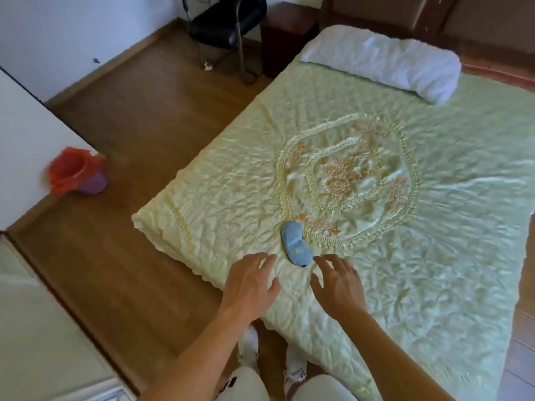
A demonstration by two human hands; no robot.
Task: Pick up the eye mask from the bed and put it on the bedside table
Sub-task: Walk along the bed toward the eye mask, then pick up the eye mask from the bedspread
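Note:
A light blue eye mask (296,243) lies flat on the pale green quilted bed cover (434,256), near the bed's foot corner. My left hand (249,286) hovers just left of and below the mask, fingers spread, holding nothing. My right hand (339,285) is just right of and below it, also with fingers apart and empty. Neither hand touches the mask. A dark reddish-brown bedside table (286,30) stands at the head of the bed on its left side, partly hidden behind the mattress.
A white pillow (382,60) lies at the head of the bed. A black chair (225,21) stands left of the bedside table. A purple bin with an orange bag (78,173) sits on the wooden floor at the left, by a white cabinet (34,131).

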